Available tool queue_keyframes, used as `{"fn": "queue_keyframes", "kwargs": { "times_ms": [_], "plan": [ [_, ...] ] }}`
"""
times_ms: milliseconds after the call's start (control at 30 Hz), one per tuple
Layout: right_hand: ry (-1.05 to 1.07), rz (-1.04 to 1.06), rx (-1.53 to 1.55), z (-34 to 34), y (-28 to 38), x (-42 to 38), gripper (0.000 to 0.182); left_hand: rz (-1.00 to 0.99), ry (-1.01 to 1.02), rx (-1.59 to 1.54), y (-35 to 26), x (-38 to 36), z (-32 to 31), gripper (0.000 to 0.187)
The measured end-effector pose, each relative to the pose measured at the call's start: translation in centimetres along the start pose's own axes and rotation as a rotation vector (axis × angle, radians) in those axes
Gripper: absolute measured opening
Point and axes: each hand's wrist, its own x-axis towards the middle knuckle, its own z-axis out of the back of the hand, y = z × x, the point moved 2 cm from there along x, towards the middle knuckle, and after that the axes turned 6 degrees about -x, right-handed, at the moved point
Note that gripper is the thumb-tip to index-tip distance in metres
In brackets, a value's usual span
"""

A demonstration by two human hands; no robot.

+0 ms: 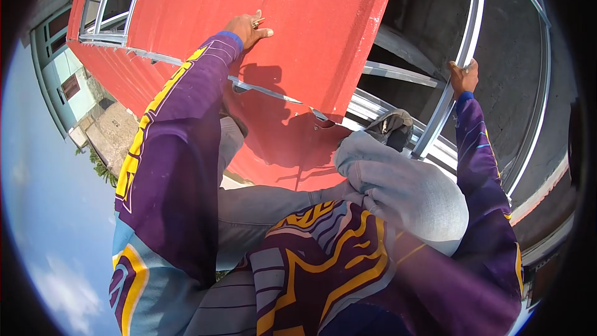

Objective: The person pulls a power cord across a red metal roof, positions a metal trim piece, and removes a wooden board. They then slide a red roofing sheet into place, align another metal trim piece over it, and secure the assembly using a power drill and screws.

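Note:
Red corrugated roofing sheets (305, 31) lie in front of me, with a bent metal edge running across them. On the upper sheet rests my left hand (249, 29), its thumb and fingers apart; something small and yellowish shows at its fingers. My right hand (463, 76) is wrapped round a long silver metal beam (467, 40) at the right. Below that hand, the beam slants down to more silver metal members (373, 104) beside my knee. A dark shoe (393, 127) shows at the end of my bent leg, on the metal framing.
Open framing (404, 73) exposes a grey surface far below on the right. Another curved-looking metal member (542, 99) runs along the far right. At the upper left is a framed opening (115, 0). A pale green building (74, 96) and sky lie beyond the roof's left edge.

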Motion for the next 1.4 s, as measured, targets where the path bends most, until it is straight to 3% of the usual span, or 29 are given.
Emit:
{"fn": "queue_keyframes", "kwargs": {
  "times_ms": [100,167,233,400,433,467,500,600,633,733,800,833,933,1000,1133,1200,1233,1300,1333,1400],
  "plan": [
    [-0.024,0.028,-0.002,-0.5,-0.1,-0.1,0.064,-0.057,-0.021,0.007,-0.1,0.5,0.2,0.08],
    [-0.046,0.057,-0.016,-0.4,-0.4,0.2,0.064,-0.001,0.089,0.097,-0.3,0.8,0.7,0.08],
    [0.019,-0.047,-0.022,0.5,1.4,-0.5,0.064,-0.102,0.056,0.044,-0.7,0.0,1.2,0.083],
    [0.044,-0.086,0.041,1.4,2.6,-1.2,0.061,-0.085,0.069,-0.022,-1.7,-0.6,1.7,0.084],
    [0.027,-0.074,0.068,1.3,2.4,-1.3,0.064,-0.091,0.051,-0.1,-1.6,-0.6,1.8,0.084],
    [0.04,-0.104,0.009,0.9,2.1,-1.0,0.067,0.023,0.122,0.029,-3.9,-0.9,2.9,0.083],
    [0.087,-0.11,0.04,1.6,2.4,-1.4,0.071,0.004,0.12,-0.041,-2.2,0.2,2.4,0.083],
    [0.149,-0.031,0.064,2.0,1.9,-1.3,0.078,-0.226,-0.155,-0.053,-0.3,1.7,1.5,0.065],
    [0.184,-0.014,0.101,2.4,1.8,-1.3,0.08,-0.253,-0.145,-0.043,-1.0,2.2,1.5,0.065],
    [0.207,-0.012,0.111,2.5,2.2,-1.6,0.079,-0.122,-0.238,-0.132,-5.5,2.7,3.6,0.057],
    [0.159,-0.115,0.028,1.8,2.5,-1.9,0.07,0.036,-0.113,-0.046,-5.8,5.1,3.0,0.057],
    [0.12,-0.169,-0.008,1.3,2.8,-2.0,0.059,0.033,-0.111,-0.033,-5.7,6.1,2.7,0.057],
    [0.065,-0.199,-0.04,0.4,2.8,-1.7,0.056,0.082,-0.114,0.008,-3.8,6.2,2.8,0.057],
    [0.064,-0.186,-0.031,0.4,2.7,-1.9,0.054,-0.025,-0.197,-0.167,-4.5,5.2,2.3,0.059],
    [0.027,-0.172,-0.051,0.8,3.0,-2.2,0.05,-0.009,-0.232,-0.213,-2.7,5.6,1.0,0.06],
    [0.041,-0.164,-0.079,0.7,2.8,-2.1,0.052,-0.18,-0.398,-0.289,-2.4,5.6,0.3,0.061],
    [-0.072,-0.116,0.036,0.2,2.4,-2.4,0.033,-0.175,-0.39,-0.282,-2.0,5.6,0.6,0.061],
    [-0.066,-0.16,0.053,0.6,2.9,-2.4,0.039,0.087,-0.181,-0.178,-2.7,5.4,1.1,0.07],
    [-0.066,-0.203,0.069,0.7,3.0,-2.6,0.045,0.081,-0.164,-0.169,-1.8,5.7,0.5,0.07],
    [-0.074,-0.166,0.06,0.2,2.5,-2.2,0.048,-0.101,-0.352,-0.387,-0.9,5.9,-0.7,0.085]
  ]
}}
